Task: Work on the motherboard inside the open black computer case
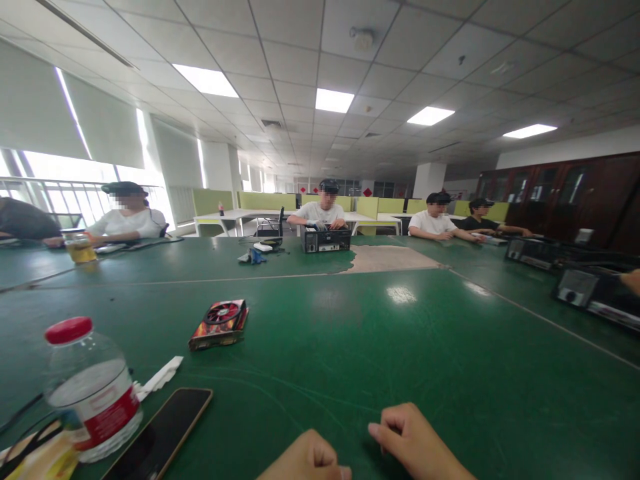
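Observation:
At the bottom edge of the view, my left hand (311, 456) rests at the green table with its fingers curled in; nothing shows in it. To its right, my right hand (411, 439) is a loose fist, thumb pointing left, also with nothing visible inside. The two hands are a short gap apart. A smartphone (163, 433) with a dark screen lies left of my left hand. Farther forward sits a red and black graphics card (220, 324) with its fan facing up. Neither hand touches these things.
A clear plastic bottle (95, 393) with a red cap stands at left beside a crumpled tissue (163, 377). Across the green table (350, 340), a person works in a computer case (326, 241). More cases (595, 293) stand at right. Several other people sit around.

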Motion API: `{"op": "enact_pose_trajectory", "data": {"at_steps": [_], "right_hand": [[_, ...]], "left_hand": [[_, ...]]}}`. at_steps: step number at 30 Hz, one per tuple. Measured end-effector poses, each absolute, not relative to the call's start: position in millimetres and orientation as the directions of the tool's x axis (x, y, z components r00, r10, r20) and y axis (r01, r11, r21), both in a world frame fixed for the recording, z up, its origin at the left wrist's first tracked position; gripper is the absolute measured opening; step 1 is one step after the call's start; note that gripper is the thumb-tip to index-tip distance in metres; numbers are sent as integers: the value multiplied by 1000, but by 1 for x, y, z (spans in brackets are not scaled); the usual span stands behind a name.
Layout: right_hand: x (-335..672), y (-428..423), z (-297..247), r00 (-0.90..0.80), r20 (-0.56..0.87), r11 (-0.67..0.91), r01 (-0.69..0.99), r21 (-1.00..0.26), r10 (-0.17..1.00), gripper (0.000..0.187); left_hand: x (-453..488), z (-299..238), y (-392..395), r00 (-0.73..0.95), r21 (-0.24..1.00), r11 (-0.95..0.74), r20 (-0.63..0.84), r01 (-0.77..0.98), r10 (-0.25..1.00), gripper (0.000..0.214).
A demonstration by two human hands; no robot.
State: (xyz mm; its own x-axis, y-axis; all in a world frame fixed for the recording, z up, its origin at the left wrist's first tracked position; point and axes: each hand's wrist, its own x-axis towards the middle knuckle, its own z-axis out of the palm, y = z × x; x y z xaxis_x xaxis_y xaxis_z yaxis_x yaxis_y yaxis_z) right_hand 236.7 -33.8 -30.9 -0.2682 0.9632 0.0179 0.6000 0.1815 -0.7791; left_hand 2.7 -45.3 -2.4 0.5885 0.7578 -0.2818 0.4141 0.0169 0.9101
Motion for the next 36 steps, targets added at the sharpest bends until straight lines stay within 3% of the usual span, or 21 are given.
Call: {"op": "enact_pose_trajectory", "data": {"at_steps": [36], "right_hand": [[237, -35, -28, -272, 7, 181, 620, -764, 962, 41]], "left_hand": [[3, -1, -46, 581, 897, 26, -308, 442, 753, 48]]}}
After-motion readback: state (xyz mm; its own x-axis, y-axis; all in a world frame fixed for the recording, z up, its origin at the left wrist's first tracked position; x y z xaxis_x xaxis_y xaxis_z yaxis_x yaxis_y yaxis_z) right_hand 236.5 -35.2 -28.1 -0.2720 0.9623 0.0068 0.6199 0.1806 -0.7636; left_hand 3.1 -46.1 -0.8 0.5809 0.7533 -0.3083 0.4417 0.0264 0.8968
